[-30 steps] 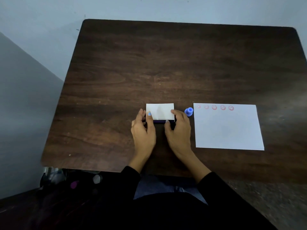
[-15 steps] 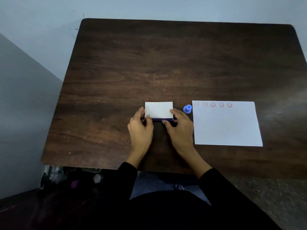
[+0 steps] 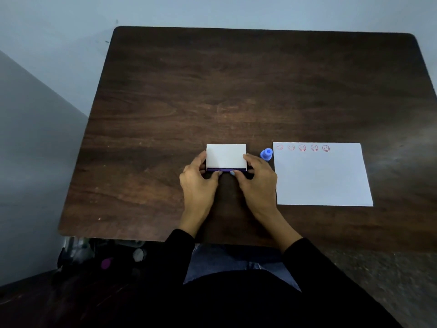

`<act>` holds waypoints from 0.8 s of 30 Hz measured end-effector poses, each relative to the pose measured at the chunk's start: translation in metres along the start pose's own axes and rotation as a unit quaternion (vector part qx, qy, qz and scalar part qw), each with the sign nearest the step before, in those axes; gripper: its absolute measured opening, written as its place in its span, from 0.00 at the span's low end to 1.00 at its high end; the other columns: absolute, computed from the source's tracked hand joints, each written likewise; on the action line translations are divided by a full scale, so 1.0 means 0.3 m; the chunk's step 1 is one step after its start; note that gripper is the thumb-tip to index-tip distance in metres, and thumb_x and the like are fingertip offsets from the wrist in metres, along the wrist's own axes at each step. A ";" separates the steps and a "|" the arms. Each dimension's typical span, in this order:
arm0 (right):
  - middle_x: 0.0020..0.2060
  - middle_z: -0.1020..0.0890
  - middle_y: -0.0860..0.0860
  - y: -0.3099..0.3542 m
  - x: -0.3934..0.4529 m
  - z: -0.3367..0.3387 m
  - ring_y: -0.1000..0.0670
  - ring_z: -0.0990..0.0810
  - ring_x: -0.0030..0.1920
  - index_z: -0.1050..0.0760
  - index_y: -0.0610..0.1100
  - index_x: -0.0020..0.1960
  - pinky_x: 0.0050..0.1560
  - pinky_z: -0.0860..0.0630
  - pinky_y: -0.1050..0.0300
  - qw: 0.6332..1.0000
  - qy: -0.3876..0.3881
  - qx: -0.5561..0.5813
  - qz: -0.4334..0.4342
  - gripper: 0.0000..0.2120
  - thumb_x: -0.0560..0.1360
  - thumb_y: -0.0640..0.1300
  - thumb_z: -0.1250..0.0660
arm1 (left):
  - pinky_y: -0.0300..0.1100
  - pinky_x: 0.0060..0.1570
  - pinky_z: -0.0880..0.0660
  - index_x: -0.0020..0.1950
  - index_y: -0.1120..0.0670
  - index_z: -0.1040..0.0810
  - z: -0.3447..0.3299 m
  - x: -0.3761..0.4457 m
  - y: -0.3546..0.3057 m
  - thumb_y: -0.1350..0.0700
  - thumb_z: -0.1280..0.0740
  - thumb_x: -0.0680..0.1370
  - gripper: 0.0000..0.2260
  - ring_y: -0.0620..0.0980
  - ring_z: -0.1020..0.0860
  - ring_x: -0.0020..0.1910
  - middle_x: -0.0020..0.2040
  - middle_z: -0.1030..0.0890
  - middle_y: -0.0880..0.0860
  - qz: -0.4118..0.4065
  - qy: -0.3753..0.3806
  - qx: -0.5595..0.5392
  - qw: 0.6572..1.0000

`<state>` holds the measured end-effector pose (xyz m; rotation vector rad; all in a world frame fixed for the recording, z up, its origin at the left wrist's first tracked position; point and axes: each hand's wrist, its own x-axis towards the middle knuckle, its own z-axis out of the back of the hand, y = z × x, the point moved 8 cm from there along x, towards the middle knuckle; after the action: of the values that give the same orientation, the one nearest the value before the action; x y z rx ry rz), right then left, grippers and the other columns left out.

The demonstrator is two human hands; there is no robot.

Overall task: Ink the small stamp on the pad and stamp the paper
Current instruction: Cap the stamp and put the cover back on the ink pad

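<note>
A small blue stamp (image 3: pixel 266 154) stands upright on a dark wood-grain table (image 3: pixel 212 91), untouched, between an ink pad (image 3: pixel 226 158) and a white sheet of paper (image 3: pixel 321 178), just beside the sheet's near-left top corner. It looks like a light, rigid plastic piece with a knob top, best taken by pinching that knob between thumb and finger; being so small and light, it could tip or skid if nudged. The ink pad, a flat case with a white lid and a purple strip along its near edge, lies just left of the stamp. The left hand (image 3: pixel 198 185) and right hand (image 3: pixel 257 183) flank the case, fingers curled against its sides and thumbs at the near edge, apparently working at the lid; whether the lid is lifting cannot be told. Neither hand has the stamp. Five red smiley prints (image 3: pixel 302 147) run along the paper's top edge, the rest of the sheet blank. Thin paper may shift under a press unless steadied.
</note>
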<state>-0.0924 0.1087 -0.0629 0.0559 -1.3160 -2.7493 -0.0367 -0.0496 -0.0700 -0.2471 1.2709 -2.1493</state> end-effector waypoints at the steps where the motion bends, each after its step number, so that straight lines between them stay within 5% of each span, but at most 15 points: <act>1: 0.57 0.20 0.42 0.001 -0.001 0.001 0.45 0.23 0.58 0.25 0.38 0.60 0.60 0.24 0.45 1.000 -0.002 -0.002 0.001 0.21 0.68 0.39 0.26 | 0.47 0.57 0.23 0.66 0.55 0.27 0.001 -0.001 -0.001 0.61 0.26 0.68 0.27 0.47 0.20 0.50 0.56 0.19 0.56 0.000 -0.001 0.002 1.000; 11: 0.56 0.19 0.43 0.008 0.017 0.007 0.46 0.22 0.57 0.24 0.37 0.59 0.59 0.23 0.48 1.000 -0.005 -0.016 -0.002 0.20 0.69 0.39 0.27 | 0.49 0.51 0.21 0.63 0.54 0.25 0.002 0.014 -0.021 0.60 0.25 0.67 0.25 0.47 0.20 0.47 0.54 0.18 0.52 -0.015 -0.005 0.012 1.000; 24: 0.58 0.20 0.43 0.007 0.015 0.003 0.47 0.23 0.58 0.25 0.37 0.60 0.60 0.24 0.48 1.000 0.004 -0.021 -0.006 0.19 0.71 0.39 0.29 | 0.46 0.56 0.22 0.64 0.58 0.26 0.006 0.018 -0.026 0.62 0.27 0.68 0.24 0.48 0.20 0.53 0.58 0.19 0.56 -0.013 0.008 0.003 1.000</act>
<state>-0.0967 0.1077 -0.0607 0.0717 -1.2610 -2.7828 -0.0434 -0.0516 -0.0632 -0.2445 1.2757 -2.1812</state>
